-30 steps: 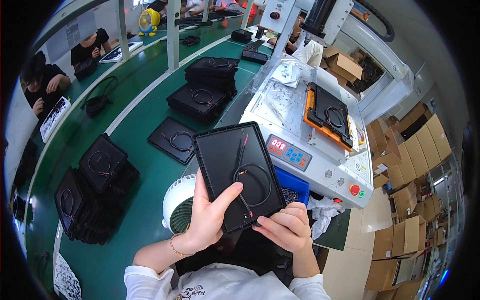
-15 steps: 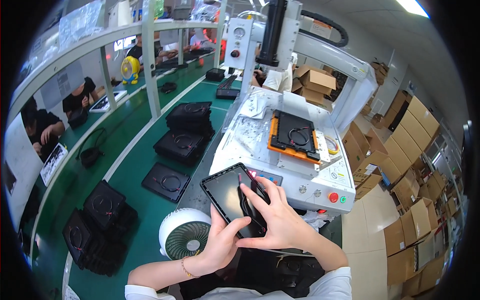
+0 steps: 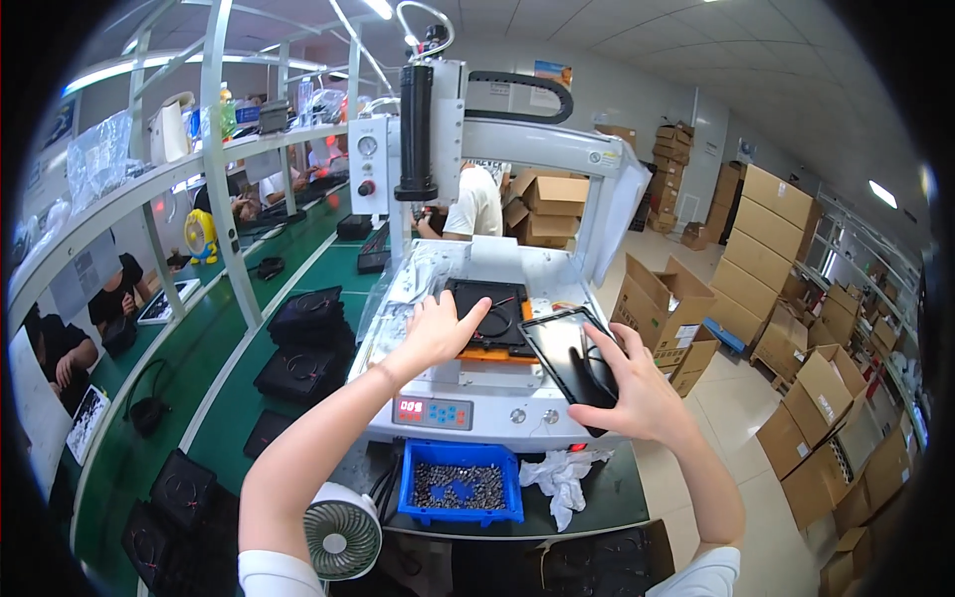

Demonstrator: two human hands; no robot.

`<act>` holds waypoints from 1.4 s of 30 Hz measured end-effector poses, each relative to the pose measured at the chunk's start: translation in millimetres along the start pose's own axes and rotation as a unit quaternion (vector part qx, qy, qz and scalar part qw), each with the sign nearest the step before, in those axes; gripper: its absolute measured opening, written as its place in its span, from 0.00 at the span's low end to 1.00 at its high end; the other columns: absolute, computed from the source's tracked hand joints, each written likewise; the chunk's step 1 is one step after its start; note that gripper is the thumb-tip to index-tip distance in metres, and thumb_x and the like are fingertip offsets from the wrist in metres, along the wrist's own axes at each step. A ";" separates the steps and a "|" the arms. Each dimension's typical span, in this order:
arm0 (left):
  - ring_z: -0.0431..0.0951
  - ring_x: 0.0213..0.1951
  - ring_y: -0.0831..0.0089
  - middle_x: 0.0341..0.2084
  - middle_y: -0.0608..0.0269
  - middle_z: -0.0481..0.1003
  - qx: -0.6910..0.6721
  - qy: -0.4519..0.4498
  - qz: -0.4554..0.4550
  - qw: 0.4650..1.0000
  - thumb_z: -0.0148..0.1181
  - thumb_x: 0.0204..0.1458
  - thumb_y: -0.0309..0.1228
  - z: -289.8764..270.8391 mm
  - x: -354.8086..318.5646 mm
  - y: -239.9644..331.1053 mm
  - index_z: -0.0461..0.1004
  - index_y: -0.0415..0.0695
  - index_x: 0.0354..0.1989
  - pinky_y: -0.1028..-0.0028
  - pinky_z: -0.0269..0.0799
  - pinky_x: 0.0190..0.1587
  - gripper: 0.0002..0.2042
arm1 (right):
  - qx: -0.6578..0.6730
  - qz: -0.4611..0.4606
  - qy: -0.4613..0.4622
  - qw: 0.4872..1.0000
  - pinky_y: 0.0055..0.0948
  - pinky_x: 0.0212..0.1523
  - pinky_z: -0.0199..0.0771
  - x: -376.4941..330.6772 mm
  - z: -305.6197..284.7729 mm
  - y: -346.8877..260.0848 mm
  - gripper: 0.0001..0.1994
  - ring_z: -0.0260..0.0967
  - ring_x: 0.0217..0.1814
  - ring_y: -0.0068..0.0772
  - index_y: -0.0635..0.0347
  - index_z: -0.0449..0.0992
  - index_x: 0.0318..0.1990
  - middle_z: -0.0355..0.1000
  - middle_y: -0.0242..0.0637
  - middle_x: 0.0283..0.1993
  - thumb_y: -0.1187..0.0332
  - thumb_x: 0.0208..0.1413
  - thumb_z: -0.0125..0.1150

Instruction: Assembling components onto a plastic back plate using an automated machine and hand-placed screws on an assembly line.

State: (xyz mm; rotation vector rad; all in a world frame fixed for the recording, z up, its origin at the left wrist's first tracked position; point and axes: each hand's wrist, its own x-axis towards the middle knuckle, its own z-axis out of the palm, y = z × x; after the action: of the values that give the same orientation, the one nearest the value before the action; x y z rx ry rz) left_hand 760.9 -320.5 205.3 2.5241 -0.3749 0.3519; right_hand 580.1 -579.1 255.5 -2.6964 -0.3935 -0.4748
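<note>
My right hand [image 3: 637, 383] grips a black-framed rectangular panel [image 3: 562, 348] with a glossy face and a dark cable across it. The panel is tilted, just right of the orange fixture [image 3: 497, 354] on the white machine's bed. Seated in that fixture lies another black panel [image 3: 517, 303] with a looped thin cable on it. Over its left edge reaches my left hand [image 3: 438, 328], thumb and fingers spread; whether the fingertips touch the panel is hard to tell.
A blue bin [image 3: 461, 515] of small metal screws stands before the machine's control panel [image 3: 433, 413], beside crumpled white plastic [image 3: 565, 483]. Lower left is a small fan [image 3: 340, 537]. Stacks of black panels [image 3: 303, 368] line the green bench. Cardboard boxes [image 3: 756, 269] stand on the right.
My hands have parted and moved forward toward the fixture. The left has let go of the glossy panel, which the right carries rightward. The view has lifted, bringing the blue bin into sight.
</note>
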 end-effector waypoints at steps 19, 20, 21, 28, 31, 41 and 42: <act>0.78 0.50 0.47 0.47 0.30 0.74 0.072 -0.017 -0.047 0.996 0.54 0.36 0.73 -36.7 30.4 72.6 0.61 0.18 0.58 0.63 0.73 0.52 0.60 | -0.016 0.102 0.036 0.994 0.48 0.64 0.62 29.1 20.2 48.3 0.47 0.58 0.65 0.61 0.55 0.61 0.67 0.56 0.58 0.65 0.40 0.40 0.68; 0.77 0.52 0.46 0.49 0.30 0.73 0.066 -0.026 -0.040 0.997 0.53 0.37 0.73 -46.5 29.9 63.8 0.61 0.18 0.58 0.62 0.72 0.54 0.59 | 0.000 0.102 0.015 0.995 0.52 0.63 0.62 43.8 25.8 41.5 0.47 0.58 0.64 0.68 0.55 0.63 0.65 0.54 0.62 0.65 0.38 0.37 0.67; 0.76 0.53 0.44 0.50 0.30 0.73 0.056 -0.034 -0.043 0.997 0.53 0.38 0.73 -59.7 24.2 61.9 0.64 0.19 0.56 0.62 0.71 0.56 0.58 | -0.003 0.104 -0.003 0.995 0.54 0.63 0.62 58.2 32.2 34.7 0.46 0.58 0.63 0.71 0.54 0.65 0.64 0.54 0.63 0.64 0.37 0.37 0.67; 0.74 0.55 0.46 0.51 0.31 0.72 0.093 -0.068 -0.133 0.984 0.52 0.38 0.72 -121.7 -34.8 20.9 0.60 0.23 0.60 0.61 0.70 0.56 0.57 | -0.078 0.106 -0.034 0.991 0.54 0.61 0.63 145.6 97.4 -7.1 0.51 0.58 0.63 0.68 0.69 0.63 0.61 0.57 0.58 0.62 0.34 0.37 0.62; 0.76 0.51 0.45 0.47 0.29 0.74 0.121 -0.034 -0.146 0.981 0.53 0.39 0.71 -142.3 -65.2 -7.6 0.64 0.23 0.55 0.61 0.71 0.54 0.54 | -0.073 0.151 -0.102 0.981 0.55 0.60 0.65 155.8 100.4 -38.2 0.53 0.54 0.67 0.68 0.70 0.64 0.62 0.54 0.58 0.66 0.31 0.38 0.62; 0.79 0.46 0.43 0.40 0.30 0.76 0.125 -0.032 -0.164 0.978 0.57 0.40 0.66 -161.5 -117.1 -42.0 0.63 0.25 0.56 0.59 0.74 0.49 0.51 | -0.144 0.240 -0.069 0.957 0.56 0.57 0.69 171.8 106.6 -55.9 0.54 0.60 0.63 0.62 0.77 0.62 0.62 0.58 0.61 0.63 0.32 0.41 0.62; 0.79 0.46 0.43 0.40 0.31 0.76 0.130 -0.033 -0.156 0.979 0.57 0.40 0.66 -160.3 -118.6 -43.0 0.63 0.25 0.56 0.59 0.75 0.49 0.51 | -0.122 0.252 -0.080 0.957 0.58 0.59 0.65 176.5 106.2 -54.7 0.55 0.59 0.64 0.64 0.77 0.60 0.63 0.57 0.63 0.64 0.31 0.40 0.62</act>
State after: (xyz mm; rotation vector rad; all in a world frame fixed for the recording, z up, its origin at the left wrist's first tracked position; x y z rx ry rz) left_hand 638.4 -173.3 275.5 2.7990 0.0519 0.2058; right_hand 750.3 -451.2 245.9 -2.9317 0.3373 -0.1618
